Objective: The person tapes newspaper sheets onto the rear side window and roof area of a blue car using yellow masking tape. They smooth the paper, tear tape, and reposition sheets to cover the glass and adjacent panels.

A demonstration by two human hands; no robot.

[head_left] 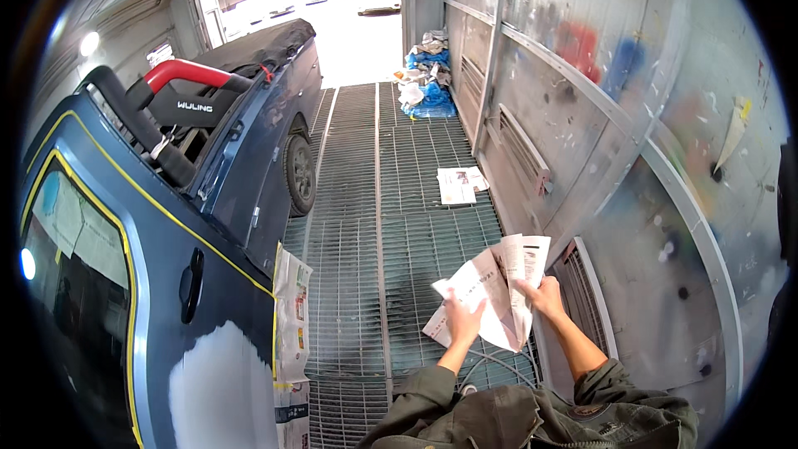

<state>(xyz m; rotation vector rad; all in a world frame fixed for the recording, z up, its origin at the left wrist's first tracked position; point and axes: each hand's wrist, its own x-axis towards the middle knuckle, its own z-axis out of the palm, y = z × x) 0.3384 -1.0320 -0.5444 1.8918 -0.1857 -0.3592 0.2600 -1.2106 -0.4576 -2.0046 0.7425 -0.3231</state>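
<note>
Several folded, creased sheets of newspaper [490, 295] hang in front of me, held up over the floor grating. My left hand [463, 318] grips the lower left part of the paper, thumb laid across its face. Around the right-hand folds, which stand upright in layers, my right hand [544, 295] is closed. To my left is a dark blue pickup truck [274, 120] with yellow masking tape [212, 259] along its door edges. A pale grey patch [220, 387] covers the lower door. Taped newspaper [293, 316] hangs along the rear edge of that door.
Metal grating [349, 191] makes up the floor. Another newspaper pile [459, 185] lies on it ahead. Crumpled plastic and paper [428, 75] are heaped against the paint-stained metal wall [573, 108] at right. A hose [499, 359] curves by my feet. The far end opens to bright daylight.
</note>
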